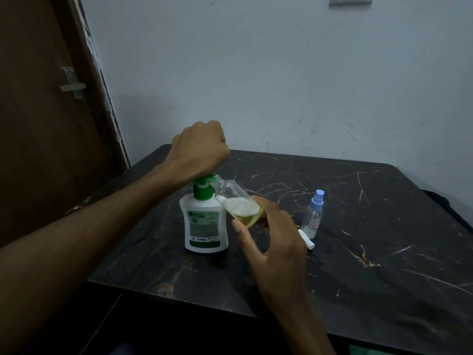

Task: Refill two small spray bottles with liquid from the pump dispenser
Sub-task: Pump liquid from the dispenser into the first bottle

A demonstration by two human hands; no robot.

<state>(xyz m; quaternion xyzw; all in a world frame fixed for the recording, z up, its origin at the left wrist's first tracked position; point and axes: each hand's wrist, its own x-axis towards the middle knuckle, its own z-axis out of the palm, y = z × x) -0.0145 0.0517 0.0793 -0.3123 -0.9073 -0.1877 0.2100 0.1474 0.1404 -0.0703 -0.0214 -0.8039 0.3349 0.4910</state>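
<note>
left hand presses pump dispenser; right hand tilts open bottle.

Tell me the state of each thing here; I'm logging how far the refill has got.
pump dispenser: upright on the table, pump head under the left hand.
left hand: fist on the pump.
open spray bottle: uncapped, tilted, mouth at the nozzle, partly filled, yellowish liquid under foam.
right hand: holds that bottle.
second spray bottle: upright, blue cap on.
white sprayer piece: lying on the table.

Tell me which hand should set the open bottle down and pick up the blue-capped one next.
Right. The right hand already holds the tilted open bottle, and the blue-capped bottle stands just beside it. The left hand, a fist, presses the pump dispenser.
</note>
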